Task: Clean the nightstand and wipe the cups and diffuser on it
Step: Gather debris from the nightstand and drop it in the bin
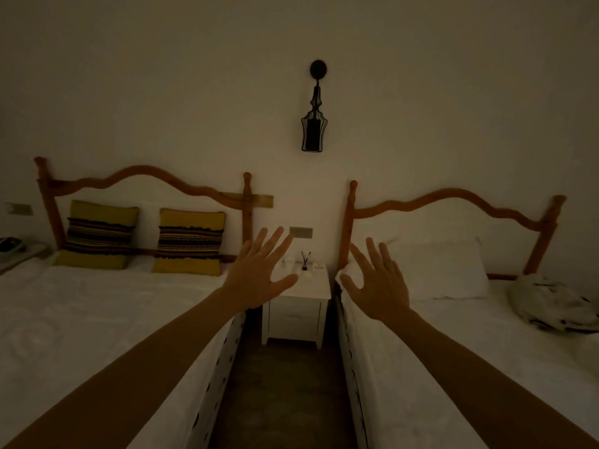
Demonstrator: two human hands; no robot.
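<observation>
White nightstand [296, 314] stands far between two beds, diffuser [305, 261] and cups [287, 264] untouched; left hand [259, 270] and right hand [377, 283] are raised, fingers spread, holding nothing. No cleaning begun.

A narrow dark floor aisle [285, 384] runs between the two white-sheeted beds, the left one [97, 319] and the right one [453, 351], straight to the small white nightstand [296, 314]. On its counter top, a reed diffuser with dark sticks [305, 262] and small pale cups [288, 264] crowd the back edge; the front part lies bare. Wooden bedposts [247, 205] flank it closely.
</observation>
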